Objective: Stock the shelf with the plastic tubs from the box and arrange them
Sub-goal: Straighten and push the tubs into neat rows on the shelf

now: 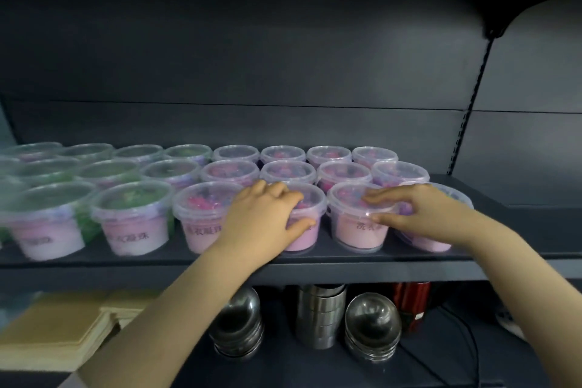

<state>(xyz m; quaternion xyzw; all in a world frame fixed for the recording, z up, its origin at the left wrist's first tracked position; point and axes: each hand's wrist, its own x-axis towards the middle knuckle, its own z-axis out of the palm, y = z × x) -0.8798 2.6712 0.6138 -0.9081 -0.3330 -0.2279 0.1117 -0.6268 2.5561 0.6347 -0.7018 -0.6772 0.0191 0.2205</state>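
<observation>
Left hand (267, 214) curls over front-row tub (310, 198), thumb on its wall. Right hand (419, 214) pinches the rim of next tub (356, 227). Both tubs stand just behind the shelf lip (378, 271). Three rows stand filled behind that lip. Stocking judged nearly complete, alignment outstanding. Box not in view.

Reaching forward with both bare forearms, curling left grip (267, 214) over one tub (303, 239), thumb on its front, pinching neighbour tub (359, 235) rim with right grip (419, 214).

Two bare hands: left hand (266, 214), right hand (422, 214). Forearms (189, 293) bare to the frame edge. Pale strip by left arm at bottom edge, maybe a sleeve hem (67, 383); too blurred to tell.
</observation>
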